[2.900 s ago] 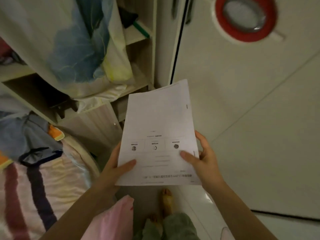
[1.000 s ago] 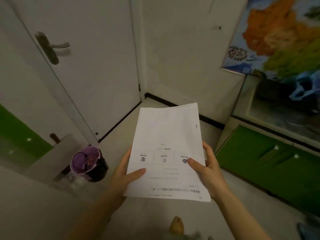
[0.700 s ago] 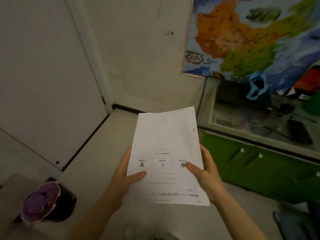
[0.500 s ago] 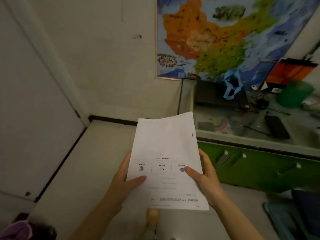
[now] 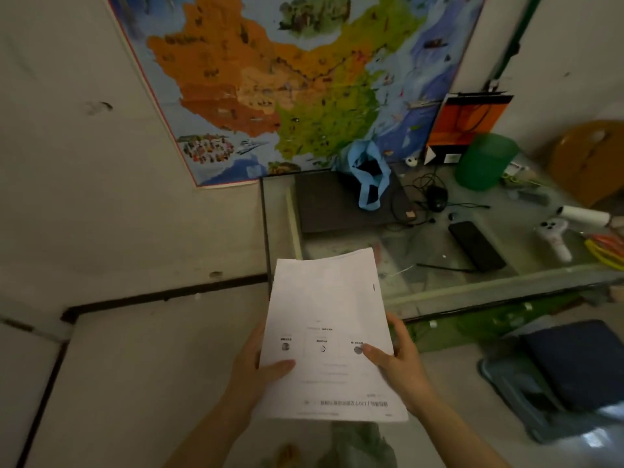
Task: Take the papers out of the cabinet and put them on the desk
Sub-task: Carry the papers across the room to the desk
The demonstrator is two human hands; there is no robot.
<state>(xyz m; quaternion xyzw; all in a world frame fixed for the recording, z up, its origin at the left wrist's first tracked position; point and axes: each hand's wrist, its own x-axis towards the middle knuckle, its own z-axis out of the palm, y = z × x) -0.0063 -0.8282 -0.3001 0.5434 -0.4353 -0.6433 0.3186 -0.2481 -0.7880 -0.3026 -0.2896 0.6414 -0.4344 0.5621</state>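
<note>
A thin stack of white printed papers (image 5: pixel 329 312) is held flat in front of me, its far edge just over the near left corner of the desk. My left hand (image 5: pixel 255 369) grips the stack's lower left edge, thumb on top. My right hand (image 5: pixel 400 363) grips the lower right edge, thumb on the print. The glass-topped desk (image 5: pixel 472 288) with green drawer fronts stands ahead to the right. The cabinet is out of view.
On the desk lie a dark laptop (image 5: pixel 337 204) with a blue bag (image 5: pixel 366 173) on it, cables, a black phone (image 5: pixel 476 244), a green bucket (image 5: pixel 484 160) and a white handheld device (image 5: pixel 553 238). A map poster (image 5: pixel 287 82) hangs on the wall. A dark-cushioned chair (image 5: pixel 567 373) stands at right.
My view has swung right from the cabinet, past the door and a purple cup, to the desk. The papers stay in both hands, and the desk is now closer and more central.
</note>
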